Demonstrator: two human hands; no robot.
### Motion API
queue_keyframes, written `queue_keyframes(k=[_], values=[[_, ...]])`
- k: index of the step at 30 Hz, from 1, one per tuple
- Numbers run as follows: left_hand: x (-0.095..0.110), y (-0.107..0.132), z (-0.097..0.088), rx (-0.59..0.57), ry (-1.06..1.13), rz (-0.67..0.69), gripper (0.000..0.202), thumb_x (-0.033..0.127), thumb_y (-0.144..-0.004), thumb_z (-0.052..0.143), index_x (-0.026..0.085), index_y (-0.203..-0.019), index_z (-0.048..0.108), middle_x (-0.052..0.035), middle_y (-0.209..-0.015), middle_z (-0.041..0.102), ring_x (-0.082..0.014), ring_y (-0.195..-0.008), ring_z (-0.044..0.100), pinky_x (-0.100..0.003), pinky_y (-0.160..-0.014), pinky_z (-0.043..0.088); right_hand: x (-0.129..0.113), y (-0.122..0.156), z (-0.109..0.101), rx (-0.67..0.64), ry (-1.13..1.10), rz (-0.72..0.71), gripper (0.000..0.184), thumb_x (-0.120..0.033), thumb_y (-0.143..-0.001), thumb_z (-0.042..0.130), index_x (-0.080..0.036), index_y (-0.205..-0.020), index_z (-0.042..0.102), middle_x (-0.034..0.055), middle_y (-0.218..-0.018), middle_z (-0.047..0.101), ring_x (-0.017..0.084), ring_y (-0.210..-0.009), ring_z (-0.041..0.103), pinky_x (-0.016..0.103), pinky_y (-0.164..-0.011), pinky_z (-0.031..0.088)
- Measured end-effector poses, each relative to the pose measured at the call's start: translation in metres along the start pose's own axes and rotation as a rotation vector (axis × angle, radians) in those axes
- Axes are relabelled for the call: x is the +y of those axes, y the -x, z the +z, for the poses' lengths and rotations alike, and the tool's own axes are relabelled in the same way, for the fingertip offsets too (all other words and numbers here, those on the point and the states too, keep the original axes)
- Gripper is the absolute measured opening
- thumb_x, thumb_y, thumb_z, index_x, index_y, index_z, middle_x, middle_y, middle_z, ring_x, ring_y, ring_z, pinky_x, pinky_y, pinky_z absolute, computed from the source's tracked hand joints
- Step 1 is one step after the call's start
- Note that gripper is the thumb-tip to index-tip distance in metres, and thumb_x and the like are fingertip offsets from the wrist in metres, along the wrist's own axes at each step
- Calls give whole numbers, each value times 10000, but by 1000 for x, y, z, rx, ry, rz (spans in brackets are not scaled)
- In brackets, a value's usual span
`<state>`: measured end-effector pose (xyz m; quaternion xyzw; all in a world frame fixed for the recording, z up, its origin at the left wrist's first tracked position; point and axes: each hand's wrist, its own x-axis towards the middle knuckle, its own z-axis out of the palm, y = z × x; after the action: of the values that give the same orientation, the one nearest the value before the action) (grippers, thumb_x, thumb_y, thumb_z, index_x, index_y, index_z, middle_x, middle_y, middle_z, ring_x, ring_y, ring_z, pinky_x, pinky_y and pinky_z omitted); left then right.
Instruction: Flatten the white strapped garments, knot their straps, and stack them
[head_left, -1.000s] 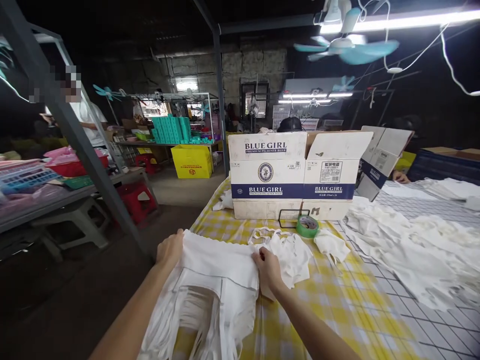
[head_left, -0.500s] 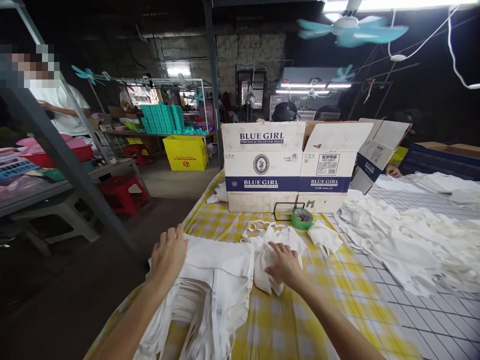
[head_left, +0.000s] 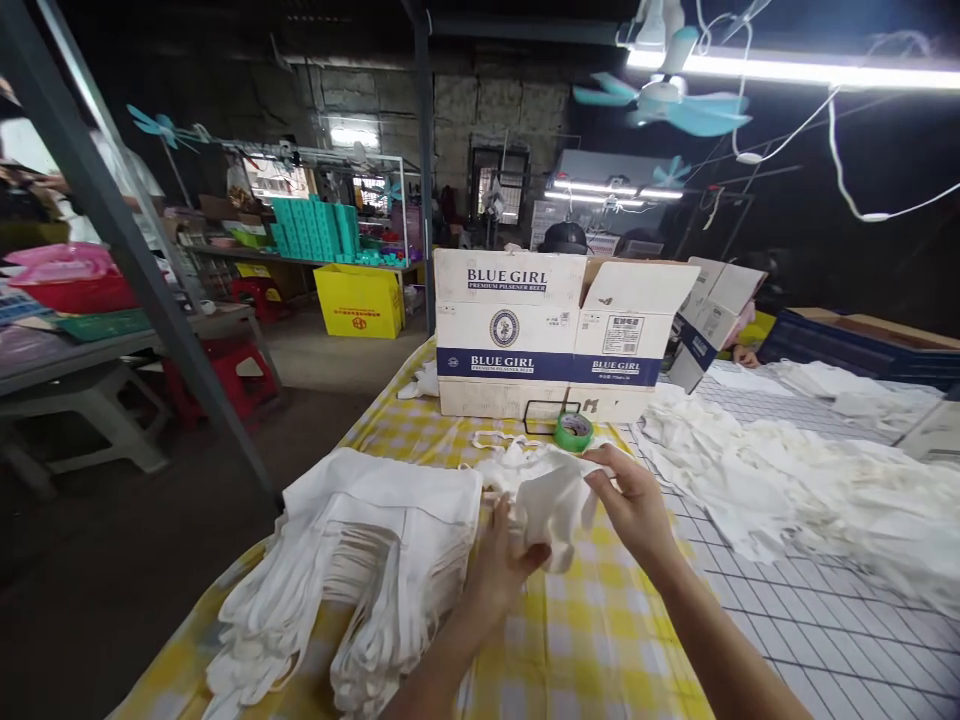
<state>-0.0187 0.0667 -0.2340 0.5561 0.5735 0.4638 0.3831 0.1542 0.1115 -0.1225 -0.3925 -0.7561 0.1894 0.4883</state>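
Both my hands hold one small white cloth piece (head_left: pixel 551 495) lifted a little above the yellow checked tablecloth (head_left: pixel 600 640). My left hand (head_left: pixel 501 560) grips its lower left edge with closed fingers. My right hand (head_left: pixel 634 500) pinches its upper right edge. A stack of folded white cloth pieces with hanging straps (head_left: pixel 360 560) lies to the left of my hands, at the table's near left corner. More loose white pieces (head_left: pixel 499 450) lie just behind the held one.
A white "BLUE GIRL" cardboard box (head_left: pixel 540 335) stands open behind, with a green tape roll (head_left: pixel 574 432) and a black wire frame (head_left: pixel 544 415) before it. A heap of white cloth (head_left: pixel 795 480) covers the grid-patterned right side. A slanted grey post (head_left: pixel 127 240) stands at left.
My left hand left the folded stack and crossed to the right. Both hands took hold of a loose white piece and lifted it. The camera view shifted slightly left.
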Motion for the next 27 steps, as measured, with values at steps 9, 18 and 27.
queue_keyframes(k=[9,18,27], values=[[49,33,-17,-427,670,-190,372,445,-747,595,117,-912,654,-71,-765,650,-159,-680,579,-246,-643,436,-4,38,-89,29,-131,348,282,-428,-827,478,-185,-713,566,-22,-551,482,102,-453,414,215,-423,296],[-39,41,0,-73,-623,-13,364,240,-743,535,153,-1096,518,-109,-1056,564,-232,-1022,530,-316,-812,418,89,126,-51,-296,477,380,134,-202,-741,545,-206,-856,614,55,-880,581,191,-765,565,275,-629,409],[-32,25,30,-227,-747,146,420,235,-753,557,202,-1169,503,-86,-1141,508,-211,-1030,512,-292,-834,398,74,143,-8,-633,518,31,273,-55,-793,478,-232,-912,647,48,-957,616,201,-920,532,300,-753,417]])
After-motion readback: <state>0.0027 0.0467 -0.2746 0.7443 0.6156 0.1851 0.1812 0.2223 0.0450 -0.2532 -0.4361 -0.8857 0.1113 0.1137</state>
